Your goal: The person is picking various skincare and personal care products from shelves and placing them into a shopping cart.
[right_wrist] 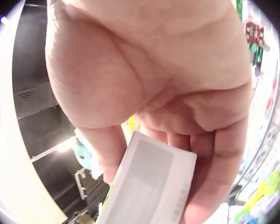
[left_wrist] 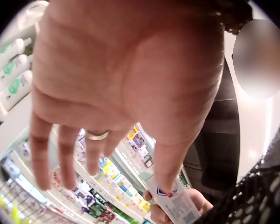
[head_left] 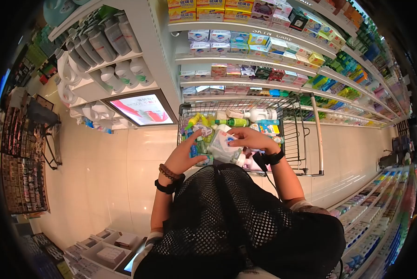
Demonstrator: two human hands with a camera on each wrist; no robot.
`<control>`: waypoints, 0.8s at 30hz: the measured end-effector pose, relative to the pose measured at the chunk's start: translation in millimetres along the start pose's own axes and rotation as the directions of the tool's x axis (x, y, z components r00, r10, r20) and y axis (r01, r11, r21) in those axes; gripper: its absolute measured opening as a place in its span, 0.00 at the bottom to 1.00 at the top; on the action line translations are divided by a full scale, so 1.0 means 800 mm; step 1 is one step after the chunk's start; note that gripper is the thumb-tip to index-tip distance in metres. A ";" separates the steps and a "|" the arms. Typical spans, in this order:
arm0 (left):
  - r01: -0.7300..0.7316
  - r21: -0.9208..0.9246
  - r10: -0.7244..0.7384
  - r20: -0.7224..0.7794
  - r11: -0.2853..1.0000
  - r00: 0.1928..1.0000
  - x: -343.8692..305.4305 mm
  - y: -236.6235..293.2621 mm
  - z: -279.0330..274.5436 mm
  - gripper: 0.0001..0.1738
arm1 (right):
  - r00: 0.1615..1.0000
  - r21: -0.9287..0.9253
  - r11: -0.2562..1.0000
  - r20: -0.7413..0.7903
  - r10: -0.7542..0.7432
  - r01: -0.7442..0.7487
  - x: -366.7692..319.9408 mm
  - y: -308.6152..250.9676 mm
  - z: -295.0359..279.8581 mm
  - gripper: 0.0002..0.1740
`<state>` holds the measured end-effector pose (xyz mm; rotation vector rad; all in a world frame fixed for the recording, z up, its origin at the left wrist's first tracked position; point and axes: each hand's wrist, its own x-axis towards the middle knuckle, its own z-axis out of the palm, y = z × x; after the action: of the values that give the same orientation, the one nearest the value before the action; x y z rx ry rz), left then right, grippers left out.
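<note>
My right hand [head_left: 251, 139] pinches a small white soap box with a blue and red logo [left_wrist: 175, 205] between thumb and fingers. In the right wrist view a grey printed panel of the box [right_wrist: 149, 179] faces the camera. My left hand [head_left: 183, 157] is held to the left with its fingers extended and apart, gripping nothing; a ring shows on one finger. Its thumb overlaps the box in the left wrist view. Below both hands is a wire shopping cart [head_left: 292, 135] filled with bottles and packs, among them a green bottle [head_left: 234, 122] and a white jug [head_left: 263, 115].
Shelves of boxed soaps [head_left: 213, 48] rise behind the cart. To the left stand a lit display screen [head_left: 142, 110] and shelves of white bottles [head_left: 124, 73]. The cart's handle bar [head_left: 318, 135] is on the right. Tiled floor [head_left: 120, 172] surrounds the cart.
</note>
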<state>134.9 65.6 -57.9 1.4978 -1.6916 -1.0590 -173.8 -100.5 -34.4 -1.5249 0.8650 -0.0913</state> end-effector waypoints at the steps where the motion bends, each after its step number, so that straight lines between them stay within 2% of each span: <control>1: 0.105 0.064 -0.102 -0.054 0.992 0.993 -0.004 -0.027 0.004 0.45 | 0.990 0.029 0.996 -0.117 -0.084 0.088 0.014 0.036 -0.025 0.26; 2: 0.134 0.161 -0.126 -0.057 0.978 0.990 -0.011 -0.048 0.003 0.39 | 0.953 0.206 0.972 -0.297 -0.050 0.115 0.007 0.030 -0.038 0.25; 3: 0.224 0.167 -0.219 -0.043 0.960 0.975 -0.020 -0.060 0.002 0.37 | 0.889 0.367 0.915 -0.458 0.019 0.170 0.002 0.023 -0.049 0.25; 4: 0.314 0.173 -0.314 -0.028 0.934 0.949 -0.030 -0.069 0.001 0.34 | 0.801 0.399 0.887 -0.596 0.057 0.234 0.013 0.043 -0.063 0.25; 5: 0.321 0.166 -0.319 -0.036 0.933 0.947 -0.038 -0.079 0.002 0.34 | 0.692 0.420 0.856 -0.714 0.106 0.302 0.028 0.064 -0.072 0.26; 6: 0.322 0.143 -0.323 -0.012 0.936 0.946 -0.045 -0.087 0.002 0.32 | 0.712 0.317 0.919 -0.700 0.060 0.234 0.036 0.067 -0.071 0.26; 7: 0.322 0.120 -0.325 0.013 0.939 0.945 -0.048 -0.083 0.001 0.30 | 0.823 0.310 0.930 -0.567 0.015 0.197 0.045 0.062 -0.060 0.24; 8: 0.382 0.128 -0.381 -0.031 0.915 0.924 -0.053 -0.078 0.005 0.28 | 0.884 0.277 0.942 -0.465 -0.042 0.191 0.060 0.056 -0.051 0.24; 9: 0.389 0.125 -0.388 -0.035 0.913 0.921 -0.057 -0.079 0.007 0.28 | 0.931 0.247 0.951 -0.354 -0.092 0.187 0.074 0.055 -0.039 0.24; 10: 0.406 0.114 -0.404 -0.040 0.907 0.914 -0.061 -0.082 0.009 0.28 | 0.934 0.248 0.951 -0.345 -0.091 0.184 0.097 0.060 -0.034 0.24; 12: 0.393 0.048 -0.391 -0.046 0.918 0.919 -0.069 -0.098 0.012 0.30 | 0.774 -0.018 0.932 -0.551 -0.312 0.363 0.163 0.057 -0.036 0.24; 13: 0.396 0.048 -0.394 -0.053 0.917 0.918 -0.075 -0.095 0.010 0.30 | 0.711 -0.152 0.908 -0.576 -0.403 0.391 0.190 0.043 -0.039 0.24; 14: 0.479 0.064 -0.474 -0.075 0.876 0.877 -0.079 -0.090 0.007 0.31 | 0.642 -0.286 0.868 -0.586 -0.494 0.407 0.216 0.027 -0.041 0.24; 15: 0.556 0.078 -0.549 -0.097 0.827 0.830 -0.084 -0.088 0.005 0.32 | 0.621 -0.376 0.841 -0.567 -0.541 0.389 0.225 -0.008 -0.035 0.24; 16: 0.576 0.087 -0.568 -0.098 0.813 0.817 -0.091 -0.095 0.004 0.34 | 0.601 -0.463 0.807 -0.544 -0.586 0.367 0.228 -0.050 -0.028 0.24; 17: 0.578 0.081 -0.570 -0.100 0.812 0.816 -0.101 -0.105 0.003 0.34 | 0.604 -0.465 0.805 -0.539 -0.588 0.368 0.242 -0.076 -0.028 0.24; 19: 0.631 0.128 -0.610 -0.169 0.765 0.774 -0.122 -0.122 0.003 0.34 | 0.540 -0.705 0.606 -0.369 -0.757 0.368 0.278 -0.113 -0.036 0.24; 20: 0.654 0.125 -0.629 -0.191 0.746 0.754 -0.134 -0.126 0.002 0.35 | 0.547 -0.706 0.602 -0.357 -0.757 0.373 0.296 -0.123 -0.042 0.24; 22: 0.695 0.103 -0.664 -0.225 0.712 0.713 -0.159 -0.131 0.000 0.35 | 0.335 -0.855 0.370 -0.251 -0.908 0.363 0.337 -0.139 -0.048 0.24; 23: 0.727 0.093 -0.690 -0.253 0.680 0.678 -0.173 -0.134 -0.001 0.35 | 0.336 -0.853 0.366 -0.244 -0.910 0.372 0.353 -0.146 -0.051 0.24; 24: 0.748 0.065 -0.710 -0.270 0.661 0.651 -0.187 -0.139 -0.001 0.35 | 0.305 -0.894 0.238 -0.122 -0.945 0.379 0.366 -0.153 -0.057 0.24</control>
<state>211.0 209.9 -147.6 2.4322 -1.0108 -1.0750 65.1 -313.9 -44.3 -2.7412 0.5974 -1.2791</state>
